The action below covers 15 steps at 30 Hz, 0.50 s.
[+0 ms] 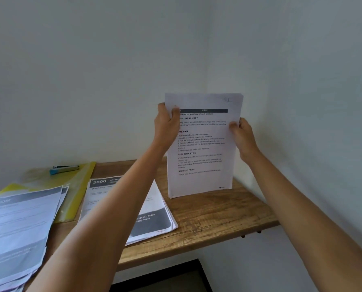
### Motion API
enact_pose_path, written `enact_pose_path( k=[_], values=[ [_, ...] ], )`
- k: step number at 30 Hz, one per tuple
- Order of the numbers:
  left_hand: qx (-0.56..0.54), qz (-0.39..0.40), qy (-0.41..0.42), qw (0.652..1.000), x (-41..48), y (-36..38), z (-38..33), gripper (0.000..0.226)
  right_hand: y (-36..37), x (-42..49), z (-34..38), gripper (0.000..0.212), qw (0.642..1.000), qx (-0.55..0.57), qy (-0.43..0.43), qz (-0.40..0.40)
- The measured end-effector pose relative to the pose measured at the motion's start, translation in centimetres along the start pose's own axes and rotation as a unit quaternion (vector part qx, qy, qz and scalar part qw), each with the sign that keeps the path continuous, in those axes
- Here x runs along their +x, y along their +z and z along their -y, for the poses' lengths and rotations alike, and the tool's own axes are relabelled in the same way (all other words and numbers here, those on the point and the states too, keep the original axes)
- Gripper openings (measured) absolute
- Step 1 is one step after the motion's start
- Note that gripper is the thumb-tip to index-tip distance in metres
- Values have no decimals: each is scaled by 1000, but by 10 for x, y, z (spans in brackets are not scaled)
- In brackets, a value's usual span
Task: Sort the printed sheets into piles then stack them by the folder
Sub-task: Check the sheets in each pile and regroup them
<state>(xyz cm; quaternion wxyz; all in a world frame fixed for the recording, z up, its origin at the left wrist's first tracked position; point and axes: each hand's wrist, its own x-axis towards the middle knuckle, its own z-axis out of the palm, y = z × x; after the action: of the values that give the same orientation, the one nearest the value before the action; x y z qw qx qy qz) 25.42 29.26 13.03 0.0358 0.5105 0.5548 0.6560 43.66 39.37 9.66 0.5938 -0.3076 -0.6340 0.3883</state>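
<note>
Sheets [201, 157] are standing upright on the table [218, 211]; left hand [165, 125] and right hand [242, 135] are pinching their side edges, thumbs in front.

Bare left hand [165, 128]; bare right hand [244, 137]; forearms [112, 197] seemingly unsleeved

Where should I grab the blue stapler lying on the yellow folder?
Pinch the stapler across its narrow width near mid-length, coming down from above. It lies flat on the yellow folder with its long axis running left to right, so both long sides probably offer a finger each.
</note>
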Motion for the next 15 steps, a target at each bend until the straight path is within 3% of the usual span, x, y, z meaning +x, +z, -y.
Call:
enact_pose_path(
  k=[3, 10, 15],
  values=[
    [-10, -16, 18, 1000, 16, -2, -10, 15, 1, 14, 24, 15, 1000, 10, -20, -3],
    [-88, -74, 43, 992, 22, 5, -13, 29, 11, 26, 53, 16, 995, 89, -33, -22],
    [-105, -106, 37, 988, 24, 9, -15, 25, 16, 25, 52, 18, 991, 117, -36, -47]
  ],
)
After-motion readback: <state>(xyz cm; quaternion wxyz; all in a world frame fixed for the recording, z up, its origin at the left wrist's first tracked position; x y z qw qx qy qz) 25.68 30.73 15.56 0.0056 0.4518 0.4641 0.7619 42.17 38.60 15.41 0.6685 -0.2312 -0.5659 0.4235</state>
